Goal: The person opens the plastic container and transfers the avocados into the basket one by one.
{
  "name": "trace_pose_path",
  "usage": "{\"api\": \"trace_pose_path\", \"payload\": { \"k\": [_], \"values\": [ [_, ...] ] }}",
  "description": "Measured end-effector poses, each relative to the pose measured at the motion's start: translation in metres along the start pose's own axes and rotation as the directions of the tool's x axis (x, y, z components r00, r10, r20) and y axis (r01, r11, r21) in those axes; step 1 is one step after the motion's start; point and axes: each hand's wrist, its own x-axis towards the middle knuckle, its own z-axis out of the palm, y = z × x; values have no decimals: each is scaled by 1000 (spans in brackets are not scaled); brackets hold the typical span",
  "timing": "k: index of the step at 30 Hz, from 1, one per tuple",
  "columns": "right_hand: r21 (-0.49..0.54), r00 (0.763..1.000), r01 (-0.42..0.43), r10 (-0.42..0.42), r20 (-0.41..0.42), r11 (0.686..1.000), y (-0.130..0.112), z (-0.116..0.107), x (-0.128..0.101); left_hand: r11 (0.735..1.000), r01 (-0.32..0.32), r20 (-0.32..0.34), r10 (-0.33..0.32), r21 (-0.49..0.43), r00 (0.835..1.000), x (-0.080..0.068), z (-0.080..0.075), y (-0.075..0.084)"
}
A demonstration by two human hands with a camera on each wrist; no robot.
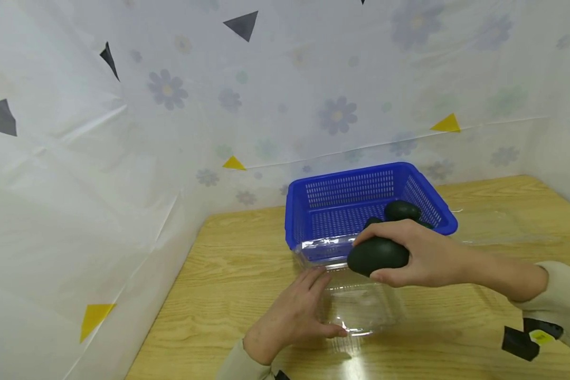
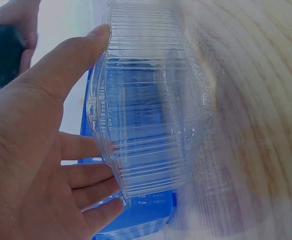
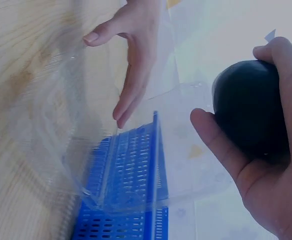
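My right hand (image 1: pixel 371 258) grips a dark green avocado (image 1: pixel 385 253) in the air, just above a clear plastic clamshell box (image 1: pixel 361 303) on the wooden table. The right wrist view shows that avocado (image 3: pixel 246 105) wrapped by thumb and fingers. My left hand (image 1: pixel 330 303) lies against the box's left side with straight fingers, thumb along its near corner. In the left wrist view the left hand's fingers (image 2: pixel 93 175) touch the ribbed box wall (image 2: pixel 151 115). Behind the box stands a blue slotted basket (image 1: pixel 342 203) with more dark avocados (image 1: pixel 401 210) inside.
White flower-print sheeting walls in the table at the back and left. A small black object with a yellow label (image 1: pixel 527 338) lies at the front right. Bare wood table (image 1: pixel 218 274) shows left of the box and right of the basket.
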Motion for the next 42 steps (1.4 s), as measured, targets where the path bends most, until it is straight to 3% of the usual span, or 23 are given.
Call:
{"api": "trace_pose_path", "payload": {
  "k": [8, 14, 18, 34, 42],
  "values": [
    [102, 987, -151, 155, -42, 983, -2, -24, 7, 1000, -3, -17, 3, 6, 1000, 1, 2, -1],
    [140, 951, -287, 299, -73, 948, 11, -36, 13, 1000, 8, -15, -8, 6, 1000, 0, 1, -1],
    [109, 926, -356, 366, -94, 928, 27, -39, 17, 1000, 6, -15, -6, 6, 1000, 0, 1, -1],
    [-39, 892, -446, 441, -96, 894, 70, -38, 29, 999, -22, -46, 23, 28, 999, -2, 2, 0],
    [-100, 907, -418, 411, -89, 903, 88, -30, 32, 1000, -13, -33, 14, 19, 999, -2, 1, 1]
  ]
}}
